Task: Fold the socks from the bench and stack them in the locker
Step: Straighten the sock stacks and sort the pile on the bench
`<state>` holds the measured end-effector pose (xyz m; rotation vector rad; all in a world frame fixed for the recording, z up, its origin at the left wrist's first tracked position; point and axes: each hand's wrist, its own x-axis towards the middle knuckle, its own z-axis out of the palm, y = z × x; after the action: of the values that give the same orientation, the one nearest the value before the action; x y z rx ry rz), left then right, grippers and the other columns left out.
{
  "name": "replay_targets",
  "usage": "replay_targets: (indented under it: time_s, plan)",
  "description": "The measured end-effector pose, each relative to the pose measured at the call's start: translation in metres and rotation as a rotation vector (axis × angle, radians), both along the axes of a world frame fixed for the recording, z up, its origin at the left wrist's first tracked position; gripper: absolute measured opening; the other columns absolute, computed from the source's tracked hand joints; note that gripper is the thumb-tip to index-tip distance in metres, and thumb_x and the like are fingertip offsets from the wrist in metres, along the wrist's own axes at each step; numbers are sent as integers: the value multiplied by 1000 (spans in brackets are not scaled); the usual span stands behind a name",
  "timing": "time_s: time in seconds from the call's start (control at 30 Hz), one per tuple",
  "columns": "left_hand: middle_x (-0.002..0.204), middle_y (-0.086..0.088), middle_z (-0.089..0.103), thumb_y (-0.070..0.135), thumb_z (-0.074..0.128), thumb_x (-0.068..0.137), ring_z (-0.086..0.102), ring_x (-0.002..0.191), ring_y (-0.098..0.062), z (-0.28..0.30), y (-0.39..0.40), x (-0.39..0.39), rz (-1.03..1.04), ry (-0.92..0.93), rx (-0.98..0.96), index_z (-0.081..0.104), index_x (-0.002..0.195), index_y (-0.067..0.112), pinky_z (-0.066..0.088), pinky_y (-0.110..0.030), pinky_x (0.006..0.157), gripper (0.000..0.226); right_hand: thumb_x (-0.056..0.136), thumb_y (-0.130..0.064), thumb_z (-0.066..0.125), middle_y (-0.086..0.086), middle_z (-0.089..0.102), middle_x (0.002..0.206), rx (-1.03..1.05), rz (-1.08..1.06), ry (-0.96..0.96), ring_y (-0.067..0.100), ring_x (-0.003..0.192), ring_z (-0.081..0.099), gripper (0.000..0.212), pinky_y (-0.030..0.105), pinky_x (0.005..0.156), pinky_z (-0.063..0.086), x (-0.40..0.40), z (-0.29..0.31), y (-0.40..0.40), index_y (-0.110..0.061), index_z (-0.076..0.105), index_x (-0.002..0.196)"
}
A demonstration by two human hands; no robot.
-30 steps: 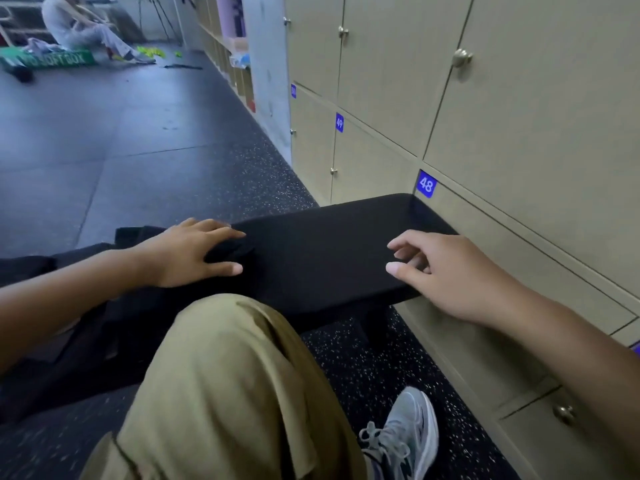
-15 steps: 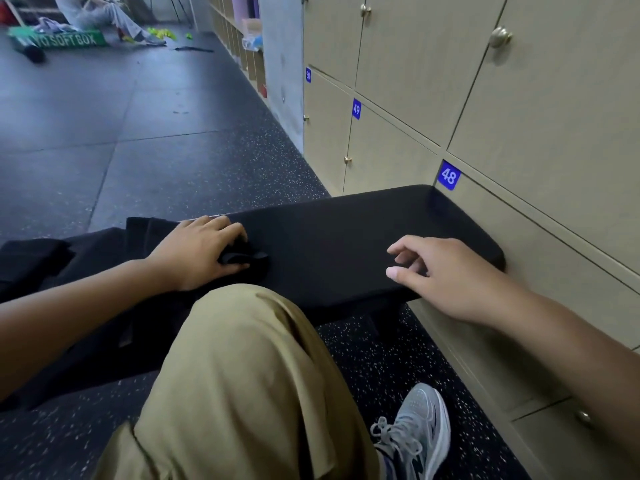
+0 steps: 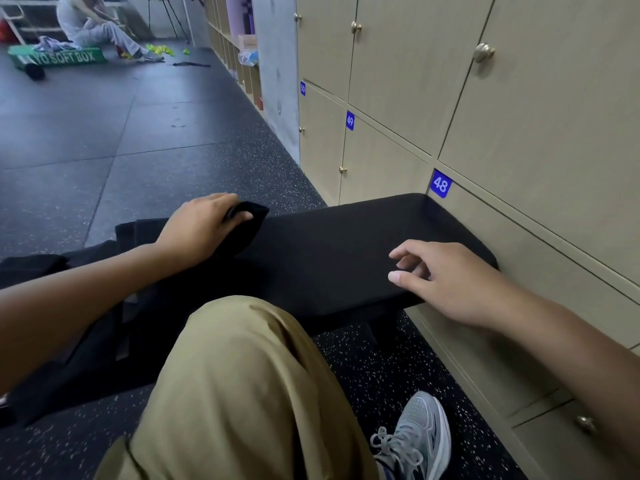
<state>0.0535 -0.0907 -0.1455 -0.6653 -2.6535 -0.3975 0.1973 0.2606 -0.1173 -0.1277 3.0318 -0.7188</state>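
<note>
The left hand (image 3: pixel 199 228), at centre left of the frame, grips a black sock (image 3: pixel 244 225). Its fingers are curled over the upper edge of the fabric, and that edge stands raised above the black padded bench (image 3: pixel 346 244). The rest of the sock trails down toward the wrist and is hard to separate from the dark bench surface. The grip at one end suggests the sock is being lifted clear so it can be laid out for folding.

The right hand (image 3: pixel 446 275), at centre right, holds nothing. Its fingers are loosely bent and spread, with the thumb near the front edge of the bench. Whether the fingertips touch the padding cannot be determined. Its position over the bare part of the bench suggests it is waiting to receive or flatten the sock.

More dark fabric (image 3: pixel 31 268) lies along the bench at the left edge of the frame; whether it is more socks cannot be determined.

The lockers (image 3: pixel 519 133) fill the upper right of the frame, with the bench end just beside the door (image 3: pixel 540 244) marked 48 (image 3: pixel 440 183). All visible doors are closed, so the stacking step appears not yet started. A door must be opened before any folded sock can go in.

A bent knee in tan trousers (image 3: pixel 242 375) occupies the lower centre of the frame, with a grey shoe (image 3: pixel 419 434) at lower right.
</note>
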Motion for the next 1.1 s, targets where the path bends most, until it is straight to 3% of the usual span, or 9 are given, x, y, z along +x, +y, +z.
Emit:
replay_targets:
  time_s: [0.07,0.27,0.33,0.43,0.53,0.63,0.73,0.9,1.1]
  plan:
    - [79,-9,60,34,57,101,58,76,-38,11,10,-2,2,39,49,52,82,10,37,-40,65,31,96,-47,60,-17,63,107,-4,-5,0,0,86,61,30,25,81,51,0,2,2,-36,61,124]
    - [71,2,49,33,55,103,42,66,-23,46,60,-12,-15,72,215,51,81,7,24,-36,63,34,96,-46,61,-19,63,106,-44,-37,23,-2,87,61,29,22,79,50,-1,5,6,-36,61,123]
    - [68,8,50,34,55,103,45,62,-12,58,81,-12,-27,40,351,52,82,12,27,-32,59,31,95,-45,63,-19,65,105,-112,-64,48,-2,88,62,28,20,80,50,-2,8,8,-35,62,121]
    - [78,15,62,35,54,104,58,72,-2,72,122,-1,-91,-68,622,61,91,22,42,-21,64,20,94,-44,63,-20,67,106,-238,-120,102,-5,89,63,27,14,78,46,-1,17,11,-37,63,121]
    - [90,6,73,36,56,103,69,86,-10,75,164,16,-138,-234,861,70,98,14,57,-32,79,27,94,-45,62,-21,69,106,-382,-188,185,-7,91,64,32,16,81,48,1,29,16,-35,62,125]
    - [90,-1,76,38,56,103,73,87,-16,73,206,37,-178,-424,1037,73,96,10,59,-41,87,33,92,-52,63,-18,69,113,-578,-280,272,-4,102,65,41,30,95,53,1,39,23,-33,61,128]
    - [91,-6,77,38,55,103,74,88,-21,68,245,58,-216,-617,1186,73,96,8,59,-45,89,35,88,-56,68,-13,69,120,-718,-343,285,-3,109,65,45,30,100,50,6,49,37,-29,64,125]
    - [96,-8,78,48,56,101,75,94,-26,55,290,76,-263,-867,1238,75,101,13,58,-53,93,39,93,-27,71,-2,79,95,-851,-416,190,10,83,76,25,17,65,55,27,59,61,-15,66,115]
    - [93,-8,78,45,60,99,75,92,-26,48,305,89,-267,-913,1229,76,96,11,58,-53,92,38,89,-16,76,7,79,93,-844,-507,132,19,85,76,29,34,82,60,40,57,79,-3,63,112]
